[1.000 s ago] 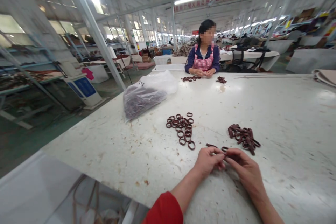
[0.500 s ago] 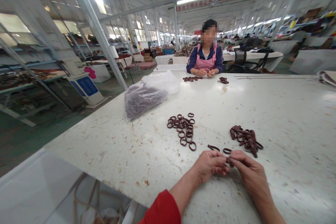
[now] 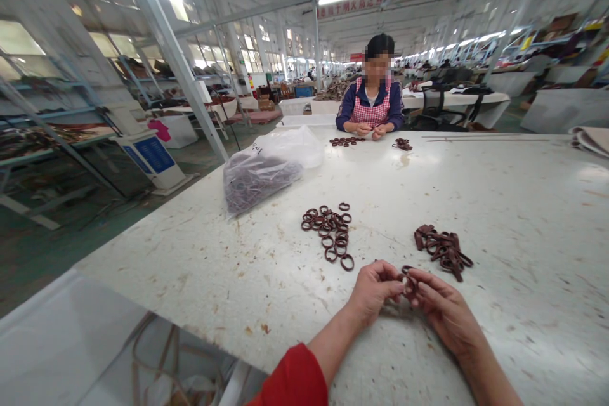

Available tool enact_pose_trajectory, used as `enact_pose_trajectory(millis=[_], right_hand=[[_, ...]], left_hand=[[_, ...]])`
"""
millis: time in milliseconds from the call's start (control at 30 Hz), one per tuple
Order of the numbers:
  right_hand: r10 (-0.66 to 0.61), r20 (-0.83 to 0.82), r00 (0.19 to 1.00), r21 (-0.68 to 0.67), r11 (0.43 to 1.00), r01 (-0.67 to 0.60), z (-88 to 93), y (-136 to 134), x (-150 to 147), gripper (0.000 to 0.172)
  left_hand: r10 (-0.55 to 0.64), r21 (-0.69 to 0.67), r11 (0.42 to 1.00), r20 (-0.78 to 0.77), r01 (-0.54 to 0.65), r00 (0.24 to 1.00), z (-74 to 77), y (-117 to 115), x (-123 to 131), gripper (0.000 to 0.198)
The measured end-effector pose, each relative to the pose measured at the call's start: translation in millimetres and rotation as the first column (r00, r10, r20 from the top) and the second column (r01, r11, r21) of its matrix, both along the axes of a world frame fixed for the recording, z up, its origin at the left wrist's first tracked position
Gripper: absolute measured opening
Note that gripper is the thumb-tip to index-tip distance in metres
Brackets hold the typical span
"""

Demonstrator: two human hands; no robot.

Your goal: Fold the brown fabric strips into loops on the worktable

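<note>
At the bench (image 3: 499,203), our left hand (image 3: 375,288) and right hand (image 3: 445,311) meet fingertip to fingertip, both grips pinched narrow on one brown loop (image 3: 408,279). Rings (image 3: 330,235) lie ahead-left, nearer the left hand. The tangle (image 3: 442,248) sits just beyond the right.

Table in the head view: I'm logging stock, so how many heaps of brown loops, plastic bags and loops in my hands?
Heaps of brown loops: 4 (near left heap, near right heap, far left heap, far right heap)
Plastic bag: 1
Held loop, between left hand and right hand: 1
Total: 6
</note>
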State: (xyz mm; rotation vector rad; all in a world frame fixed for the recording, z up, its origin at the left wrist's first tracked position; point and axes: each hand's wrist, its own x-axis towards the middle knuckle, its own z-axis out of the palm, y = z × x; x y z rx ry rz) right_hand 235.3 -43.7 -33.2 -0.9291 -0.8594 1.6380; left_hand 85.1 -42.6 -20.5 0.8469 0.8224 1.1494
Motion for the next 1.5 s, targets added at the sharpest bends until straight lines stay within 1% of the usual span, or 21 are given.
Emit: enact_pose_trajectory(millis=[100,167,267,333,400,533,567,633,733,800,900,1000,1067,1133,1200,1267,1300,1333,1400,1433,1500], right_hand=[[0.018,0.022,1.000,-0.030,0.999,-0.017,0.5,-2,-1,0.037],[0.053,0.068,0.996,-0.018,0.998,-0.052,0.0,-2,-4,0.038],[0.092,0.149,0.985,0.037,0.994,-0.099,0.0,-3,-10,0.040],[0.077,0.185,0.980,0.077,0.993,-0.092,0.2,-4,-13,0.042],[0.039,0.200,0.979,0.103,0.993,-0.060,-0.1,-4,-14,0.044],[-0.072,0.279,0.958,0.140,0.990,0.033,-2.3,-1,-14,0.043],[-0.122,0.337,0.933,0.167,0.984,0.069,-2.5,-1,-14,0.041],[-0.252,0.483,0.839,0.281,0.952,0.125,-1.7,-2,-16,0.033],[-0.429,0.617,0.660,0.497,0.862,0.097,2.3,-4,-20,0.020],[-0.470,0.647,0.600,0.559,0.828,0.047,5.0,-4,-23,0.016],[-0.427,0.708,0.562,0.525,0.851,-0.014,6.7,-3,-24,0.012],[-0.405,0.734,0.545,0.496,0.868,-0.023,5.3,-2,-24,0.005],[-0.457,0.734,0.503,0.507,0.861,0.042,4.0,-2,-24,0.015],[-0.506,0.733,0.454,0.515,0.850,0.116,3.4,-1,-23,0.023],[-0.486,0.727,0.485,0.499,0.859,0.113,4.1,-1,-21,0.021],[-0.422,0.706,0.568,0.479,0.876,0.056,5.8,0,-18,0.010],[-0.401,0.694,0.599,0.481,0.876,0.029,6.8,0,-16,0.009],[-0.397,0.685,0.611,0.499,0.867,0.002,7.8,1,-15,0.015],[-0.428,0.697,0.575,0.570,0.818,-0.082,9.3,3,-15,0.023],[-0.444,0.714,0.542,0.602,0.784,-0.150,9.9,4,-15,0.027],[-0.458,0.755,0.469,0.623,0.723,-0.298,10.4,6,-19,0.035]], left_hand=[[0.124,0.129,0.987,-0.239,-0.095,0.963,-2.6,2,-1,0.009],[0.224,0.244,0.961,-0.418,-0.129,0.880,-2.5,1,-3,0.009],[0.338,0.388,0.916,-0.608,-0.103,0.719,-0.5,-3,-4,0.015],[0.381,0.437,0.896,-0.674,-0.073,0.633,1.0,-5,-5,0.016],[0.397,0.459,0.887,-0.712,-0.044,0.580,1.6,-8,-5,0.016],[0.389,0.489,0.871,-0.746,0.048,0.540,0.5,-10,-2,0.019],[0.387,0.499,0.863,-0.752,0.078,0.533,0.0,-11,0,0.019],[0.386,0.518,0.843,-0.769,0.143,0.509,-0.8,-11,2,0.017],[0.415,0.555,0.801,-0.786,0.227,0.458,-1.2,-10,4,0.015],[0.449,0.587,0.763,-0.782,0.271,0.431,-1.0,-8,3,0.015],[0.481,0.619,0.727,-0.769,0.298,0.421,0.0,-6,0,0.016],[0.500,0.622,0.753,-0.753,0.215,0.428,0.9,-4,0,0.017],[0.503,0.616,0.769,-0.748,0.170,0.432,0.7,-4,2,0.019],[0.487,0.608,0.773,-0.752,0.182,0.445,0.3,-4,4,0.019],[0.479,0.602,0.779,-0.752,0.176,0.453,0.9,-3,3,0.020],[0.529,0.616,0.784,-0.725,0.072,0.440,3.5,2,-4,0.018],[0.577,0.632,0.775,-0.700,-0.011,0.421,5.5,5,-9,0.017],[0.629,0.651,0.753,-0.670,-0.097,0.394,7.8,9,-15,0.017],[0.717,0.687,0.690,-0.610,-0.227,0.337,12.3,16,-27,0.020],[0.744,0.701,0.664,-0.586,-0.260,0.321,14.0,19,-32,0.023],[0.755,0.716,0.649,-0.565,-0.258,0.332,15.2,21,-35,0.027]])
